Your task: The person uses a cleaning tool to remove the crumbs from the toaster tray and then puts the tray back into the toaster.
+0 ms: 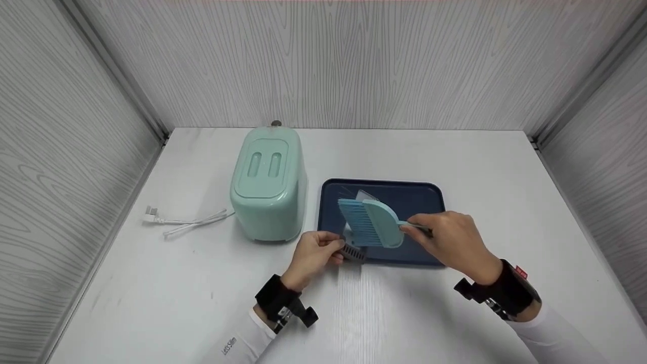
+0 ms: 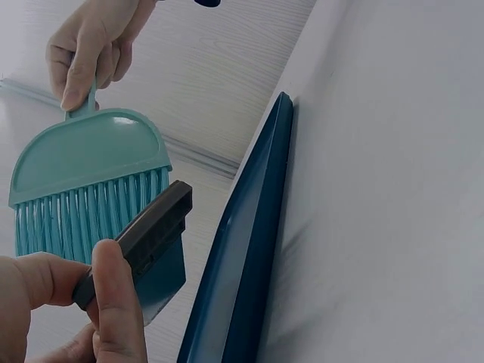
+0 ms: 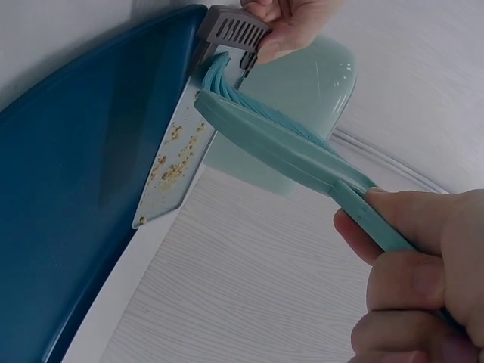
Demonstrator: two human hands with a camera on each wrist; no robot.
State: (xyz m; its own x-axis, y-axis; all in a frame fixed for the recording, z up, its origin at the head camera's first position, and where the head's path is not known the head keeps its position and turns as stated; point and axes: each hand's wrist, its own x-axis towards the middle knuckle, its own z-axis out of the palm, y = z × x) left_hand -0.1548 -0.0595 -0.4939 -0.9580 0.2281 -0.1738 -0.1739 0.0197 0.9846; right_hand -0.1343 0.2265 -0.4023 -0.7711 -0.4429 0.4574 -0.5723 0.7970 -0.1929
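Note:
In the right wrist view a metal crumb tray (image 3: 180, 162) with a slotted grey end (image 3: 236, 29) has brown crumbs (image 3: 178, 168) scattered on its surface. My left hand (image 1: 314, 255) pinches the grey end between thumb and fingers, holding the tray over the left part of a dark blue tray (image 1: 419, 197). My right hand (image 1: 452, 242) grips the thin handle of a teal brush (image 1: 386, 225). Its blue bristles (image 1: 360, 222) reach over the crumb tray near the grey end, hiding much of it from the head view.
A mint-green toaster (image 1: 268, 187) stands left of the blue tray. Its white cord and plug (image 1: 151, 217) lie on the white table (image 1: 202, 293) at the left. Grey wood-grain panels (image 1: 343, 65) enclose the back and both sides.

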